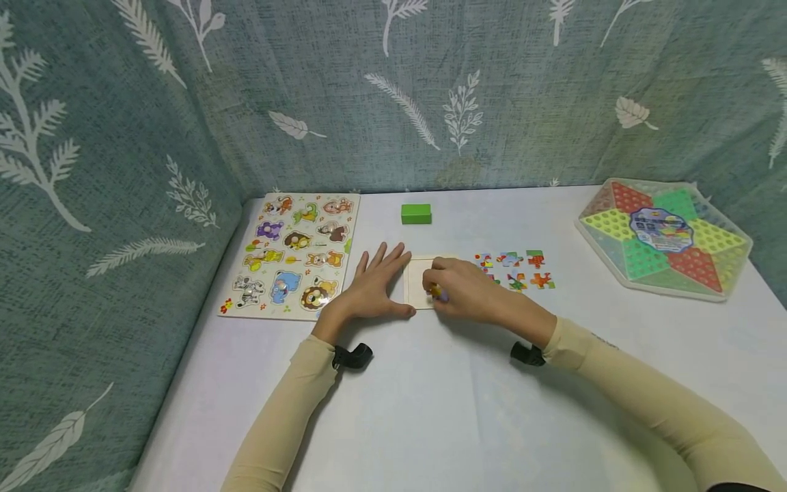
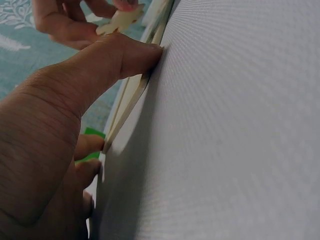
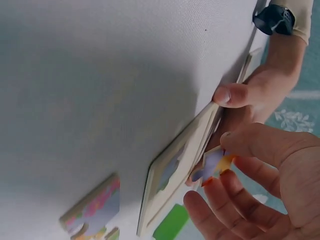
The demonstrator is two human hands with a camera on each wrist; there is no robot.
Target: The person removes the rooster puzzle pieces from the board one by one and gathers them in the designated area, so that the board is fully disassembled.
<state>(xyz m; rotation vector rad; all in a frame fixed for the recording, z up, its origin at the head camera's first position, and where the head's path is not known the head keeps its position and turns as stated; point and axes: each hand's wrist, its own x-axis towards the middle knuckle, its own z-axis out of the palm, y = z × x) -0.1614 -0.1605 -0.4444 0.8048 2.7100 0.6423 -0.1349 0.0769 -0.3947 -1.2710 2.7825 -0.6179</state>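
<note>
My right hand (image 1: 470,290) pinches a small jigsaw puzzle piece (image 3: 214,162), purple and yellow on its printed side, between thumb and fingertips. It hovers over a pale wooden puzzle tray (image 1: 418,287) with a raised rim. The left hand (image 1: 371,290) lies at the tray's left side, fingers spread, with thumb and fingertips touching the rim. In the right wrist view one purplish piece (image 3: 171,171) lies inside the tray, though the right hand covers that part in the head view. Several loose jigsaw pieces (image 1: 542,280) are laid out in rows to the tray's right.
At the left lies a wooden animal peg board (image 1: 292,260), close by the left hand. A green block (image 1: 416,214) stands behind the tray. Far right is a hexagonal board game box (image 1: 660,236). A patterned cloth (image 1: 344,109) hangs along the table's back and left.
</note>
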